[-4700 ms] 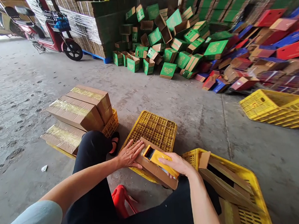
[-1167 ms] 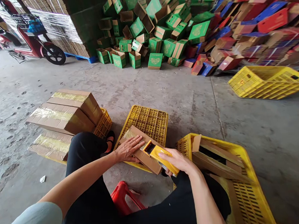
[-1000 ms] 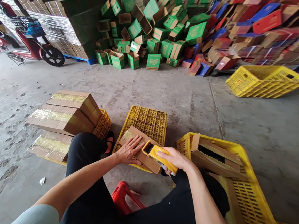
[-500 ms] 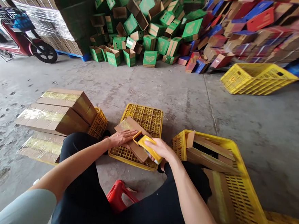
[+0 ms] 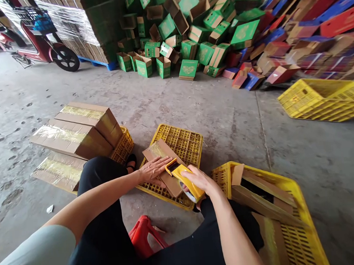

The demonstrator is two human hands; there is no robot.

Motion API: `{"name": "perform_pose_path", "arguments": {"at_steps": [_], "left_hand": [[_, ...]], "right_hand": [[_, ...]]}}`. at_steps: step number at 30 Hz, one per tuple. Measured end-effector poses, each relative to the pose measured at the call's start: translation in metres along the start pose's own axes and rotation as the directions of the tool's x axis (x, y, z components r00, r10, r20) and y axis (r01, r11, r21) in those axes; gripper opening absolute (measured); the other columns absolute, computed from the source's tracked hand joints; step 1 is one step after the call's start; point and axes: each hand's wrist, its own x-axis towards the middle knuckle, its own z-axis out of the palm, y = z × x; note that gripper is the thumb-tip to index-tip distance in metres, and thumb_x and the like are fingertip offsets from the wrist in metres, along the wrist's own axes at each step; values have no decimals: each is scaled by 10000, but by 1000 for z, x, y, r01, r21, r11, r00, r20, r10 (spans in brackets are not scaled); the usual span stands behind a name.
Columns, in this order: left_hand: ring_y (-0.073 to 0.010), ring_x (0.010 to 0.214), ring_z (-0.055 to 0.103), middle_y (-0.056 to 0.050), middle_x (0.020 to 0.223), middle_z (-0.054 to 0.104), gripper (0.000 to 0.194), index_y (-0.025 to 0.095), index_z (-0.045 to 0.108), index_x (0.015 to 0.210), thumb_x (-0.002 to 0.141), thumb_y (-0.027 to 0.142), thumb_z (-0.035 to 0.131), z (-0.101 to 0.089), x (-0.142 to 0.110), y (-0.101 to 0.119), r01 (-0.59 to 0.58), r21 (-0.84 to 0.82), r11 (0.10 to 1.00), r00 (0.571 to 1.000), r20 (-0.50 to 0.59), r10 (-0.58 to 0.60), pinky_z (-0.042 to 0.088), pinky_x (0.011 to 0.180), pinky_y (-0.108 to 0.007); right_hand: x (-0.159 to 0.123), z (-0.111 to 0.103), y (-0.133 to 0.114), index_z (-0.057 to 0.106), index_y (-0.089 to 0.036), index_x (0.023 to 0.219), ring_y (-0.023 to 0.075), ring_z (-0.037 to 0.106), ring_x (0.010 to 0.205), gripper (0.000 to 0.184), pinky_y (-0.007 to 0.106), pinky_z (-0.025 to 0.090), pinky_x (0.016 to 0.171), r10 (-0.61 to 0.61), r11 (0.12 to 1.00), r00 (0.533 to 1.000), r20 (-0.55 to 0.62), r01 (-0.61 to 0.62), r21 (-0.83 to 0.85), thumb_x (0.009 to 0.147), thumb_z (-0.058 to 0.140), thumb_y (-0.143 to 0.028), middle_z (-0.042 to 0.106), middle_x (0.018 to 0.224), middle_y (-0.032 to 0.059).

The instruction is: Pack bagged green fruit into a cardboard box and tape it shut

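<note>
A narrow cardboard box [image 5: 172, 184] lies on an upturned yellow crate [image 5: 182, 138] between my knees. Clear tape shows on its far end. My left hand [image 5: 153, 169] rests flat on the box, fingers stretched out towards the right. In my right hand [image 5: 200, 177] is a yellow tape dispenser [image 5: 184, 174] with a roll of tape in it. The dispenser's front end is over the box, close to my left fingertips. Whether it touches the cardboard I cannot tell.
Taped cartons [image 5: 74, 133] are stacked on a crate at my left. An open carton [image 5: 259, 187] sits in a yellow crate [image 5: 303, 204] at my right. A red stool [image 5: 143, 233] is below me. Green boxes [image 5: 187, 69], another yellow crate [image 5: 320, 102] and a scooter [image 5: 42, 53] stand farther off.
The whole view has shifted, so things appear farther right. My left hand stays flat on the box. My right hand still holds the tape dispenser over it, its tape roll now more visible.
</note>
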Motion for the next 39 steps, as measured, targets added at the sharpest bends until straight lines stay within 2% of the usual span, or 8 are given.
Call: {"name": "perform_pose_path", "arguments": {"at_steps": [4,12,18,26,29,32,36,39], "left_hand": [[-336,1609,191,-211,1721,193,1119,110,106,1686,913,846,443,3,0,-2,-10,3,1000,1000,-24,10,153,1302,-489],[-332,1611,180,-183,1735,169,1129,147,40,1694,910,824,489,2,-1,-3,-8,-24,1000,1000,-24,7,125,1305,-483],[-328,1608,197,-176,1739,140,1142,166,69,1698,888,846,500,-3,0,-5,-5,-40,999,1000,25,6,143,1303,-470],[-345,1606,198,-132,1746,151,1054,244,118,1698,906,794,543,1,0,-6,-6,-12,1000,1000,7,6,165,1293,-507],[-372,1606,178,-136,1752,115,1013,256,187,1690,907,797,535,-2,1,1,11,21,1000,999,30,-11,163,1288,-541],[-407,1603,158,-160,1750,105,1071,231,180,1692,879,828,541,-1,2,13,45,43,998,999,14,-46,163,1284,-564],[-367,1610,165,-179,1742,133,1134,145,73,1697,898,829,500,7,4,31,2,15,1000,1000,-14,-2,161,1302,-502],[-349,1611,172,-169,1744,135,1120,138,55,1696,915,822,476,12,6,35,-9,2,1000,1000,-25,9,152,1308,-486]], "right_hand": [[-1,4,-12,571,-201,1172,221,694,510,418,275,522,461,37,999,999,23,-37,-16,932,622,-539,678,582,18],[-8,8,-8,623,-185,995,224,691,503,405,280,533,449,-4,999,1000,28,5,-32,948,570,-584,671,573,44],[-21,9,-7,634,-193,1052,219,690,493,395,274,537,458,11,999,1000,1,-10,-45,974,532,-566,677,564,29],[-40,3,25,621,-222,1199,219,719,539,412,254,532,461,-5,1000,1000,-13,5,-19,982,546,-564,689,634,-1],[-37,3,29,613,-224,1258,210,702,521,416,244,515,456,-14,1000,1000,-3,14,-4,993,546,-538,676,605,-8],[-33,3,33,617,-216,1267,205,695,515,427,246,517,468,-34,999,999,6,34,16,997,545,-538,669,588,-8],[-34,5,35,625,-212,1249,205,700,518,434,251,522,468,-38,999,999,-3,38,18,988,551,-551,679,594,-1],[-38,8,31,627,-212,1248,205,692,495,442,250,514,454,-38,999,999,-25,38,8,977,563,-555,675,577,-1]]}}
